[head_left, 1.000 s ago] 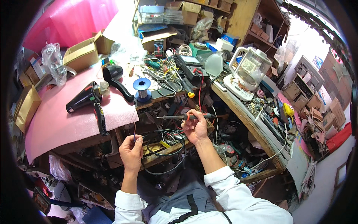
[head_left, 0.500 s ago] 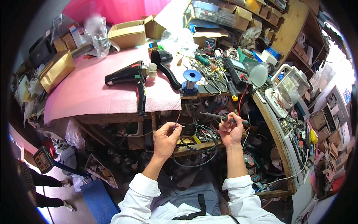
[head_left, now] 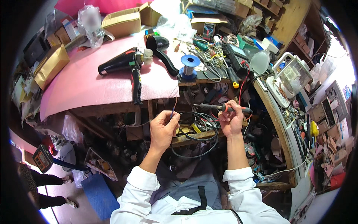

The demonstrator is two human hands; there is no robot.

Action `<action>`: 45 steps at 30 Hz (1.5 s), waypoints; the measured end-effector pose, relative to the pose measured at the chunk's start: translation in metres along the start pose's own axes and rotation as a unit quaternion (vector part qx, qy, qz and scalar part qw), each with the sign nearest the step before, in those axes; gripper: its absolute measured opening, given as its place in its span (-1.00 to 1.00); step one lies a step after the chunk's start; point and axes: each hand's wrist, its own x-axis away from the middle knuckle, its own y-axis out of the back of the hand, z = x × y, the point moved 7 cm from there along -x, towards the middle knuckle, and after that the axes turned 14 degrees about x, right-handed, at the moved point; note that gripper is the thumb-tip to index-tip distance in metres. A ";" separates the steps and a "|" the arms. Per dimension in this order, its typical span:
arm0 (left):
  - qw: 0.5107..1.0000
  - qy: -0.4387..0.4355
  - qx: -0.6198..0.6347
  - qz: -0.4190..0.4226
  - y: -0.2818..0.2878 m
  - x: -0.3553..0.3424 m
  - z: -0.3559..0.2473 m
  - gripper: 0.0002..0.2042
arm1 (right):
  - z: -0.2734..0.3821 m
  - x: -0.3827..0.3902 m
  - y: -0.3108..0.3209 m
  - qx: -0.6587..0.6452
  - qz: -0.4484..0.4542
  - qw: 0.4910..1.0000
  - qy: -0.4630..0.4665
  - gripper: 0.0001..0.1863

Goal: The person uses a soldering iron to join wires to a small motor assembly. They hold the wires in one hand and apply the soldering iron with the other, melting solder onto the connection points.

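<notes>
My left hand (head_left: pixel 161 130) is closed, thumb and fingertips pinching a thin wire (head_left: pixel 172 112) with a blue section, just below the table's front edge. A black cable (head_left: pixel 217 139) hangs in loose loops between my hands; its join to the pinched wire is hidden by my fingers. My right hand (head_left: pixel 230 122) is wrapped round the red and black handle of a soldering iron (head_left: pixel 225 108). The iron lies nearly level, its tip pointing left toward my left hand but apart from it. A blue spool of solder (head_left: pixel 189 68) stands at the table edge, with a thin strand running down toward my left hand.
On the pink-covered table (head_left: pixel 84 86) lie a black cone-shaped part with a handle (head_left: pixel 121 62) and a black curved part (head_left: pixel 162 54). Tools and cables clutter the right side beside a yellow-ended screwdriver (head_left: pixel 234 79). Another person's legs (head_left: pixel 46 190) show at the lower left.
The whole view has shifted slightly, so the table appears higher. The soldering iron has swung to a more level angle. Both hands keep their grips.
</notes>
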 end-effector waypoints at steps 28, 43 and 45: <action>0.999 0.006 -0.030 0.015 0.001 0.000 0.004 -0.90 | -0.002 0.004 -0.011 0.081 0.036 0.996 -0.007 -0.82; 0.998 -0.001 -0.056 0.017 -0.001 0.001 0.002 -0.91 | -0.002 0.005 -0.012 0.071 0.050 0.996 -0.009 -0.83; 0.998 0.001 -0.055 0.016 -0.001 0.001 0.002 -0.91 | -0.002 0.005 -0.012 0.072 0.049 0.996 -0.008 -0.84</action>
